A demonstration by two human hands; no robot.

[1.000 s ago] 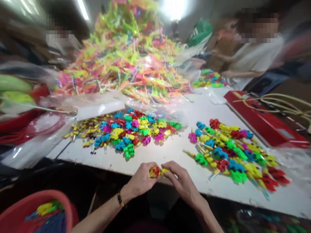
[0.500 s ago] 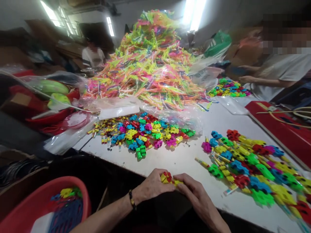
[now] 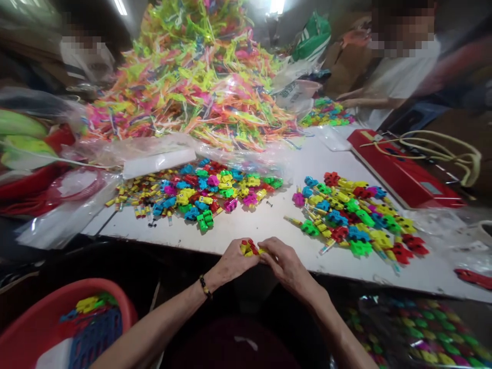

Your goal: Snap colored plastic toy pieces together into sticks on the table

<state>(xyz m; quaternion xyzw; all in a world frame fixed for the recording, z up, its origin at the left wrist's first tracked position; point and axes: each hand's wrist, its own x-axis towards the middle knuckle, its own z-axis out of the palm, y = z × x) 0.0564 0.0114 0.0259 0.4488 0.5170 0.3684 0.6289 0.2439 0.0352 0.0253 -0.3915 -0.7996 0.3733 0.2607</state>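
Yellow-red plastic toy [image 3: 249, 248] at front edge of white desk [image 3: 246, 228], gripped by your left hand [image 3: 232, 262] and right hand [image 3: 286, 261], fingers curled closed round it. Beyond fingers, two loose heaps: left toy heap [image 3: 196, 197], right toy heap [image 3: 346, 215]. Red plastic basin [image 3: 96, 289] below desk, left of your hands. Green three-stripe bag [image 3: 313, 38] far back.

Red impulse sealer [image 3: 403, 171] right, neon plastic strips [image 3: 192, 87] heaped far side, red basin [image 3: 38, 307] lower left.

On table [image 3: 261, 228]: left toy heap [image 3: 196, 197] | right toy heap [image 3: 346, 215] | front: basin [image 3: 96, 287]
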